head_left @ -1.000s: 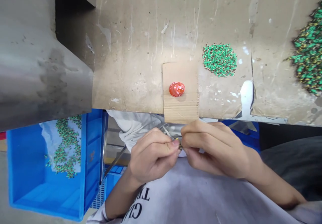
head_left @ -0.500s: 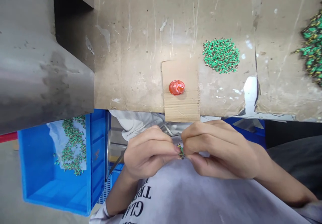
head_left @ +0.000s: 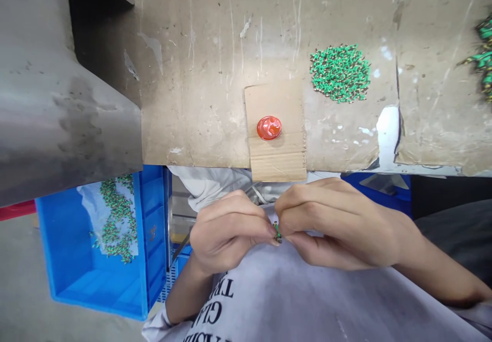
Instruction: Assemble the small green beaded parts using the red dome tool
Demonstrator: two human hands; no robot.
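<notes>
Leftmost, the left hand has its thumb and forefinger clamped on a small green piece, held in front of the shirt. Beside it, the right hand pinches the piece's other side, fingertips drawn together.

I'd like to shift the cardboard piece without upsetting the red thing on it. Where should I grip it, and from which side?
Pinch the cardboard piece at its near edge, probably from the person's side, above and below at once: that end juts past the worktop, so its underside looks reachable, and the red thing sits farther back.
</notes>
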